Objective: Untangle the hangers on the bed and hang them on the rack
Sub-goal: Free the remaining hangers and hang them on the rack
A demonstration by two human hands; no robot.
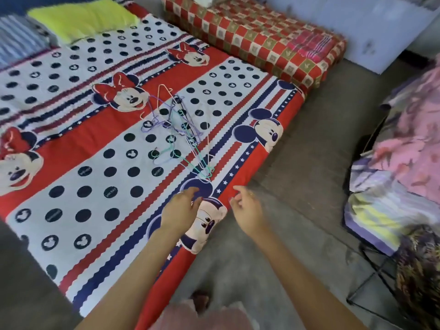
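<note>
A tangle of thin wire hangers (pixel 177 132), purple, green, pink and white, lies on the bed (pixel 71 144), which has a red, white and navy cartoon-mouse sheet. The tangle sits near the bed's right edge. My left hand (pixel 182 209) hovers over the sheet just below the tangle, fingers loosely spread and holding nothing. My right hand (pixel 245 208) hangs at the bed's edge to the right, fingers relaxed and empty. Neither hand touches the hangers. A black metal rack (pixel 371 279) draped with cloths stands at the right.
A second mattress (pixel 257 39) in red check fabric lies beyond the bed. A yellow pillow (pixel 81 19) rests at the bed's head. Grey floor (pixel 297 151) runs between bed and rack. Pink and purple cloths (pixel 404 158) hang over the rack.
</note>
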